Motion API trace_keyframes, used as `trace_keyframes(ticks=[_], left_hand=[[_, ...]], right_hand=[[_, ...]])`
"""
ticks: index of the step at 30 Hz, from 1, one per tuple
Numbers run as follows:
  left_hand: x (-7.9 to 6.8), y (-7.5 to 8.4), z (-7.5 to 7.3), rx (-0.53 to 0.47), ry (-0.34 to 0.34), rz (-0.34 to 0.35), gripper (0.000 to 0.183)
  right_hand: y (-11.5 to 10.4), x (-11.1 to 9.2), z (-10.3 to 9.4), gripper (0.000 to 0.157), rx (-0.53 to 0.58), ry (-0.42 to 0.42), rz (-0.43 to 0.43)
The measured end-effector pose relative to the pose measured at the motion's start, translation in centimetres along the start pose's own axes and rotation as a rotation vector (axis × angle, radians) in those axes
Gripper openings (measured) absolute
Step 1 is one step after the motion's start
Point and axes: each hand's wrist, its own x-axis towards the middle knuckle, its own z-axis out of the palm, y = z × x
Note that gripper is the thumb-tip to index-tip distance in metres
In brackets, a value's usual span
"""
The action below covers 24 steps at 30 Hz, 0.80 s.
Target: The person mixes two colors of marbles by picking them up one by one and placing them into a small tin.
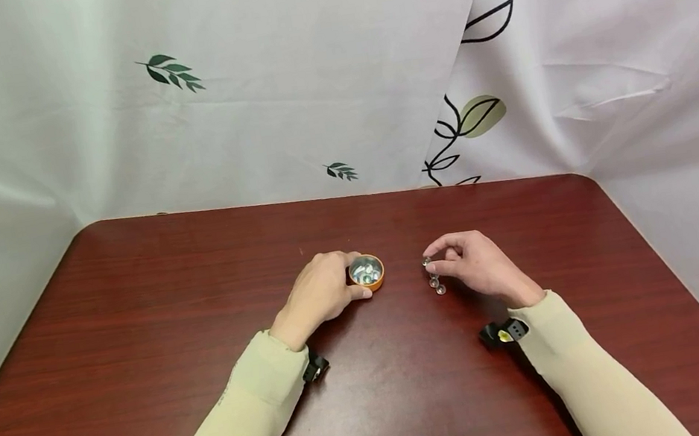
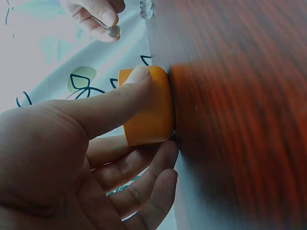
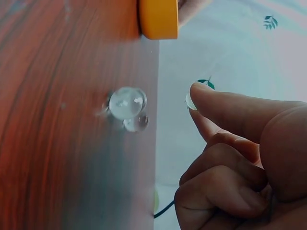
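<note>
My left hand [image 1: 322, 287] grips a small orange cup [image 2: 154, 112] standing on the table, thumb on one side and fingers on the other. Several clear marbles [image 1: 367, 271] lie inside it, seen through its round mouth in the head view. To the right, my right hand [image 1: 480, 263] pinches one clear marble [image 3: 190, 101] between thumb and index finger, raised off the tabletop. The other fingers of that hand are curled toward the palm. Below the fingertips, a few more clear marbles [image 3: 126, 103] sit close together on the wood.
The dark red-brown wooden table [image 1: 134, 318] has rounded far corners. White curtains [image 1: 279, 108] with leaf prints hang behind it and along both sides. A black wrist strap [image 1: 505, 332] shows at the right sleeve, another strap [image 1: 314, 366] at the left.
</note>
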Motion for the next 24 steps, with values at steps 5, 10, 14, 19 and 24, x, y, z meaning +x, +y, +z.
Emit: trace_keyframes(ticks=[5, 10, 14, 19, 24], left_hand=[[-0.1, 0.1, 0.0, -0.001, -0.006, -0.012, 0.062], [-0.1, 0.1, 0.0, -0.004, -0.012, -0.025, 0.063], [0.0, 0.1, 0.0, -0.008, -0.008, -0.024, 0.063], [0.0, 0.1, 0.0, -0.01, -0.001, -0.02, 0.063], [0.0, 0.1, 0.0, -0.017, -0.004, -0.019, 0.062]], right_hand=[[-0.6, 0.1, 0.4, 0.016, 0.022, -0.014, 0.017], [-1.0, 0.4, 0.6, 0.017, 0.027, -0.026, 0.019], [-1.3, 0.6, 0.8, 0.016, 0.024, -0.019, 0.003], [-1.7, 0.7, 1.1, 0.016, 0.033, -0.015, -0.005], [-2.1, 0.8, 1.6, 0.015, 0.042, -0.024, -0.032]])
